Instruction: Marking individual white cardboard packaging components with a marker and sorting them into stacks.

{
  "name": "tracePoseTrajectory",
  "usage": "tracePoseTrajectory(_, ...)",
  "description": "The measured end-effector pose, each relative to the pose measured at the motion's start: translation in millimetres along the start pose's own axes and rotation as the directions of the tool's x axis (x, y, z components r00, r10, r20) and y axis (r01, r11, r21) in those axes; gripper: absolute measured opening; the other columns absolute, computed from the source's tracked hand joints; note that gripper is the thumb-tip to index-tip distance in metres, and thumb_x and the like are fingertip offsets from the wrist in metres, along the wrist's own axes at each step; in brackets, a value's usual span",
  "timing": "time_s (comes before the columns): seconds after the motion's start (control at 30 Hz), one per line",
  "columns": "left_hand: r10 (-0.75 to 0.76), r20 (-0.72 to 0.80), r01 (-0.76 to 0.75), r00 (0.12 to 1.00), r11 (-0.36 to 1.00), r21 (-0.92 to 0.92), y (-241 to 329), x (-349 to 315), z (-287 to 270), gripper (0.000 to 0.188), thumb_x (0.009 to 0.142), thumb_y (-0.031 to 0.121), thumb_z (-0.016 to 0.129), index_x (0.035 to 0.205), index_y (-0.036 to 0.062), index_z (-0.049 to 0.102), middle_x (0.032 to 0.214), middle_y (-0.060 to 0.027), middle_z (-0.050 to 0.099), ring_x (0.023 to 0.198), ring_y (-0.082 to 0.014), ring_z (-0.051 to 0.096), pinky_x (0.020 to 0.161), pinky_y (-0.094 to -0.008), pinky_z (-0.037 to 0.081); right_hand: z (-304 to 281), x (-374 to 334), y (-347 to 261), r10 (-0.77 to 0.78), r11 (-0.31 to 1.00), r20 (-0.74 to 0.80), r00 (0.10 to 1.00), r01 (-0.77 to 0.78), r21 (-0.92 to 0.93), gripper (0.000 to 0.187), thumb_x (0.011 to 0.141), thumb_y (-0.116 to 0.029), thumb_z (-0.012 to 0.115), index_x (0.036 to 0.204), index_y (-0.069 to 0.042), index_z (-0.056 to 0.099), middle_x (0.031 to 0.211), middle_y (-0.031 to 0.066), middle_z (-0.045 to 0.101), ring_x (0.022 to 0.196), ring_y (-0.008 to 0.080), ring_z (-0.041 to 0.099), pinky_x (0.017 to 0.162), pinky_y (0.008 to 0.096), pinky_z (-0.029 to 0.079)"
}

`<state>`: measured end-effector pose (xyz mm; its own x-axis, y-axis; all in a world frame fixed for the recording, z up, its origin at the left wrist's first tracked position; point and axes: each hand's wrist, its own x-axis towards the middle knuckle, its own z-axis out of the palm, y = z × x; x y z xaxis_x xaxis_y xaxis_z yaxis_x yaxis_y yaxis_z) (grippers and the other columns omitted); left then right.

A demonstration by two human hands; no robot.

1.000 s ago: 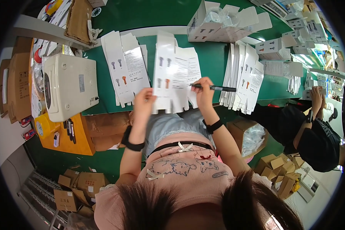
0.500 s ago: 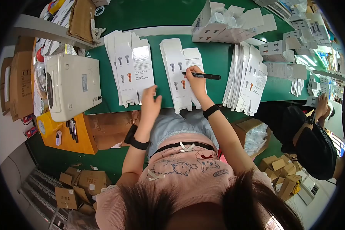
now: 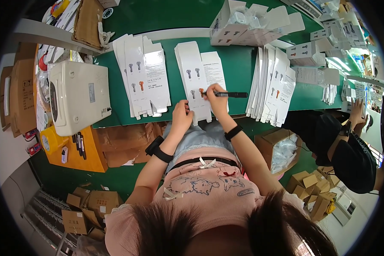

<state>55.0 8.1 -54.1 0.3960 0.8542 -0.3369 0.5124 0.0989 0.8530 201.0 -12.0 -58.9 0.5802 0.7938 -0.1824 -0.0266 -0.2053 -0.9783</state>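
A stack of flattened white cartons point(image 3: 190, 57), printed with small grey and orange devices, lies on the green table in front of me. In my right hand point(image 3: 218, 103) is a black marker pen point(image 3: 237, 94), held nearly level, its tip at the orange print on the top carton. My left hand point(image 3: 182, 118) has its fingers curled in at the stack's lower left edge; whether they pinch anything is hidden. To the left lies a second stack of flat cartons point(image 3: 134, 55), and to the right a third, fanned stack point(image 3: 266, 81).
An opened carton of bagged items point(image 3: 230, 36) stands behind the stacks. At the left is a cream machine point(image 3: 79, 96), with several pens point(image 3: 79, 145) and a yellow tape roll point(image 3: 51, 140) near it. Another person's hand point(image 3: 356, 113) works at far right.
My left hand has moved right, from beside the left stack to the middle stack's edge, and its fingers have curled. The pen tip has shifted down the carton toward the orange print.
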Motion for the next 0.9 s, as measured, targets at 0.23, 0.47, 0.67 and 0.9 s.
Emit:
tracePoseTrajectory(0.23, 0.0, -0.002, 0.0, 1.0, 1.0, -0.003, -0.7, 1.4, 2.4, 0.033, 0.064, -0.001, 0.058, 0.095, -0.0025, 0.047, 0.078, -0.0133, 0.05, 0.064, -0.0232, 0.054, 0.06, -0.0314, 0.045, -7.7, -23.0, 6.7, 0.052, 0.985, 0.193, 0.98, -0.019, -0.173, 0.011, 0.073, -0.005, 0.054, 0.065, 0.0, 0.052, 0.052, 0.0034, 0.052, 0.048, 0.0061, 0.048, 0.045, 0.0214, 0.038)
tracePoseTrajectory(0.47, -0.001, 0.0, 0.001, 1.0, 1.0, -0.01, 1.2, 2.1, 3.1, 0.032, 0.064, -0.002, 0.057, 0.094, -0.0023, 0.047, 0.078, -0.0127, 0.05, 0.064, -0.0231, 0.054, 0.06, -0.0313, 0.045, -10.4, -19.2, 1.0, -0.029, 0.863, 0.365, 0.93, 0.208, -0.461, 0.008, 0.075, -0.005, 0.052, 0.071, 0.002, 0.052, 0.057, 0.0043, 0.055, 0.054, 0.009, 0.055, 0.051, 0.0214, 0.042)
tracePoseTrajectory(0.67, -0.028, -0.018, 0.028, 0.999, 1.0, -0.002, 1.9, 1.4, 4.4, 0.032, 0.066, 0.002, 0.061, 0.094, -0.0015, 0.047, 0.079, -0.0101, 0.052, 0.068, -0.0179, 0.054, 0.062, -0.0278, 0.045, -17.9, -20.3, 2.8, 0.231, 0.931, 0.219, 0.948, -0.281, 0.233, 0.01, 0.076, -0.007, 0.049, 0.067, -0.002, 0.049, 0.058, 0.0066, 0.055, 0.05, 0.0107, 0.052, 0.046, 0.021, 0.039)
tracePoseTrajectory(0.9, -0.138, 0.072, 0.155, 0.988, 0.928, -0.34, 8.3, 2.7, -19.5, 0.027, 0.065, -0.002, 0.063, 0.089, -0.0013, 0.05, 0.076, -0.0075, 0.055, 0.068, -0.0142, 0.054, 0.062, -0.0248, 0.044, -23.5, -18.1, -27.1, 0.229, 0.847, 0.169, 0.959, -0.281, 0.45, 0.013, 0.079, -0.006, 0.045, 0.067, -0.002, 0.047, 0.061, 0.0079, 0.054, 0.05, 0.0116, 0.051, 0.047, 0.0201, 0.038)
